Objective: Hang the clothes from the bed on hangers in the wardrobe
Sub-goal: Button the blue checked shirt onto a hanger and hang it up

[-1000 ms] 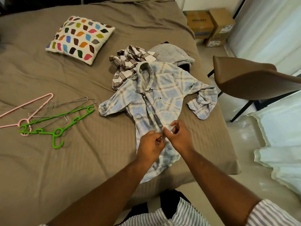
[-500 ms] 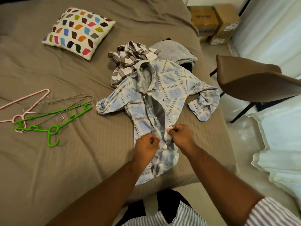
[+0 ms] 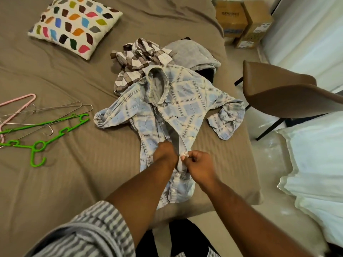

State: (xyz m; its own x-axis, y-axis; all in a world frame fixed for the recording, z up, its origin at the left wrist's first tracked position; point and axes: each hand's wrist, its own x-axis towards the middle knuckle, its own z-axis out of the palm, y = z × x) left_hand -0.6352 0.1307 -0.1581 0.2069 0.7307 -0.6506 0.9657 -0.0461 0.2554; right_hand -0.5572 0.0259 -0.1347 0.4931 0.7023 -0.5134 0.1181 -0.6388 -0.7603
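A light blue plaid shirt (image 3: 187, 108) lies spread face-up on the brown bed (image 3: 74, 182), collar away from me. My left hand (image 3: 165, 154) and my right hand (image 3: 199, 165) both pinch its front placket low down, close together, with the front parted between them. Behind it lie a brown checked shirt (image 3: 137, 62) and a grey garment (image 3: 191, 54) in a heap. On the bed's left lie a green hanger (image 3: 39, 143), wire hangers (image 3: 55, 112) and a pink hanger (image 3: 16, 108).
A patterned cushion (image 3: 74, 25) sits at the bed's far left. A brown chair (image 3: 282, 97) stands close to the bed's right edge. Cardboard boxes (image 3: 243, 23) are on the floor beyond. White curtain fabric (image 3: 315, 164) hangs at the right.
Both hands have slid down the shirt front toward the hem, and the placket above them now lies open. The view has moved closer to the bed.
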